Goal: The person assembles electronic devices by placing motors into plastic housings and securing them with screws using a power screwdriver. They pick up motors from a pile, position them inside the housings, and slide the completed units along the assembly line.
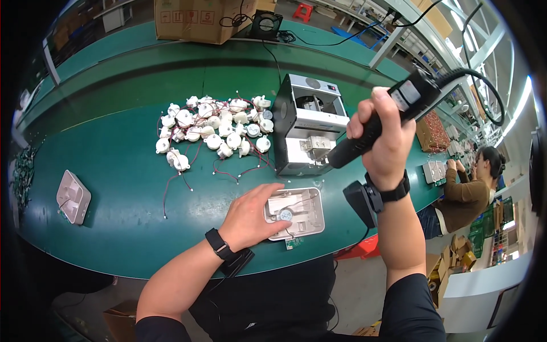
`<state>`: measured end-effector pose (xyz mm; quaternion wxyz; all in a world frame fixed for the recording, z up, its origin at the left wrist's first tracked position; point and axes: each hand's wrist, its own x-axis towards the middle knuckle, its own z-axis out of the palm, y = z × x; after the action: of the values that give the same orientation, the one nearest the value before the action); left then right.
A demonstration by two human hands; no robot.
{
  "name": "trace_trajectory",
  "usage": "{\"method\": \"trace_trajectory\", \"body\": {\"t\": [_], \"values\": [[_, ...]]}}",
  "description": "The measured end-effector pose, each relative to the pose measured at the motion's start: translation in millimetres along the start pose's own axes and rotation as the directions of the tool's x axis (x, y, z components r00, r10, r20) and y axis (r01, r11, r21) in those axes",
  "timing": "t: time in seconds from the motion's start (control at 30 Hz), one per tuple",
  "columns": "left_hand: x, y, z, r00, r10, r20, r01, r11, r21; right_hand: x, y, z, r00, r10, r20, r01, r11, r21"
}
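My right hand [388,134], raised at the right, is wrapped round a black corded electric screwdriver [364,142]. The tool slants, its lower end beside the front of a grey and black screw feeder [310,122]; its bit cannot be made out. My left hand [252,214] grips the left side of a white plastic housing [317,212] lying open side up on the bench. Its thumb reaches over the near part, beside a small round motor [285,215] inside. A small green circuit board [293,244] hangs out at the housing's near edge.
A pile of white motors [219,126] with red and black wires lies left of the feeder. Another white housing [73,197] sits at the far left of the green bench [125,228]. A cardboard box [196,23] stands behind. A co-worker [467,182] sits at the right.
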<state>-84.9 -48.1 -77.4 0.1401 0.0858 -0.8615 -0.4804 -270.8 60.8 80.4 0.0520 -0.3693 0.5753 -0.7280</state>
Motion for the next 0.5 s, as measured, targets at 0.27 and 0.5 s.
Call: {"method": "trace_trajectory", "body": {"t": [0.27,0.5], "values": [[2,-2,0,0.998,0.036,-0.046,-0.034,0.999,0.037,-31,-14,16,0.994,-0.062,0.090,0.053,0.994,0.092],[-2,0,3,0.999,0.023,-0.037,-0.022,0.999,0.034,-41,4,29,0.990,-0.080,0.114,0.060,0.983,0.171]]}}
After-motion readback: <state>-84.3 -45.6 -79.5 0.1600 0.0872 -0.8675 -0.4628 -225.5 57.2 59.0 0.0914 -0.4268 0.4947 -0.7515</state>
